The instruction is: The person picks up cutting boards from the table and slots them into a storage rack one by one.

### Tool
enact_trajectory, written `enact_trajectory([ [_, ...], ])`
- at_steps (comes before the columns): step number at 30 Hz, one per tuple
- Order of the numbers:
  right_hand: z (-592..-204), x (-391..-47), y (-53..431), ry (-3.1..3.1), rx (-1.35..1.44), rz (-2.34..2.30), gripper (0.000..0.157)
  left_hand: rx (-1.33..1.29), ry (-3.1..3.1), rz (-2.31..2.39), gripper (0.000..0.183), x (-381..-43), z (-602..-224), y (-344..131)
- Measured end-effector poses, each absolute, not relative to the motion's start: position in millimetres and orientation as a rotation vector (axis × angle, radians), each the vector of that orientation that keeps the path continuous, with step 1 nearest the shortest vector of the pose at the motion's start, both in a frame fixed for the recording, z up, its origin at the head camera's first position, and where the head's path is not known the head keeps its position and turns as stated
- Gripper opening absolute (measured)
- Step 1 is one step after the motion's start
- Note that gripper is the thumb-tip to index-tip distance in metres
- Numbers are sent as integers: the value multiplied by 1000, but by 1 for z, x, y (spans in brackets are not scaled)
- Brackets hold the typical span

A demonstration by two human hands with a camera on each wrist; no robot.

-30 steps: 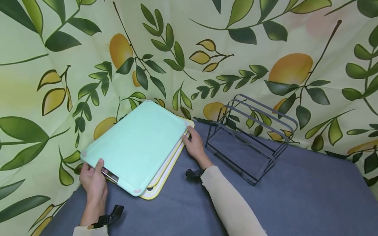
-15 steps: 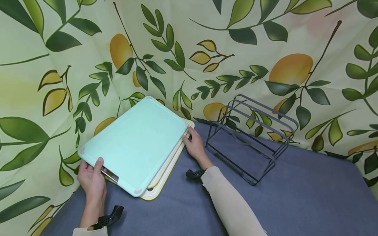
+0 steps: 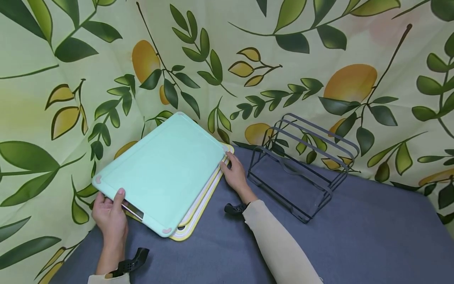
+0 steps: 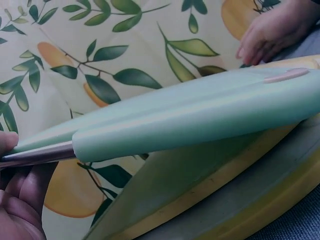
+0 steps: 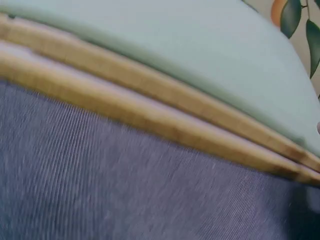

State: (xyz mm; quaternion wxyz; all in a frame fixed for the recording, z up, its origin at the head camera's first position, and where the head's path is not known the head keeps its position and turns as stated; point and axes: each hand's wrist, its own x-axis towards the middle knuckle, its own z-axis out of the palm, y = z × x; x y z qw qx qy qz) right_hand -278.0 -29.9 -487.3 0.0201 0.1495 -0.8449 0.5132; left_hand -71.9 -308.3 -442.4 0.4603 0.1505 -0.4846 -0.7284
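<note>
A mint-green cutting board (image 3: 159, 173) lies tilted over yellow-edged cutting boards (image 3: 188, 232), its left end raised off them. My left hand (image 3: 111, 221) holds the mint board at the handle slot on its near-left end, thumb on top and fingers beneath. In the left wrist view a gap shows between the mint board (image 4: 200, 117) and the yellow-edged boards (image 4: 220, 185) below. My right hand (image 3: 234, 173) grips the right corner of the mint board, its thumb by the side edge. The right wrist view shows two yellow-edged boards (image 5: 150, 110) stacked under it.
A dark metal wire rack (image 3: 298, 169) with several upright loops stands on the blue-grey tablecloth (image 3: 354, 236), to the right of the boards. A curtain (image 3: 262, 19) printed with leaves and fruit hangs behind the table and on its left.
My left hand has shifted slightly up and left, and the mint board's left end and far corner have risen with it. My right hand has stayed almost still at the corner.
</note>
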Motion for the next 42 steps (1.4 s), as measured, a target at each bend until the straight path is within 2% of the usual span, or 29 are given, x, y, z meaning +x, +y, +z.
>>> enact_trajectory([
  [14,-454,-298,-43,-2703,512,1533,65,207,-1065,-1858,48,-72,-434,-306],
  [23,-432,-321,-52,-2812,605,1529,71,286,-1130,-1835,51,-73,-435,-305],
  [35,-435,-337,-49,-2930,544,1675,72,272,-1147,-1844,49,-72,-439,-304],
  [42,-435,-341,-52,-2944,593,1745,83,247,-1126,-1853,51,-70,-439,-304],
])
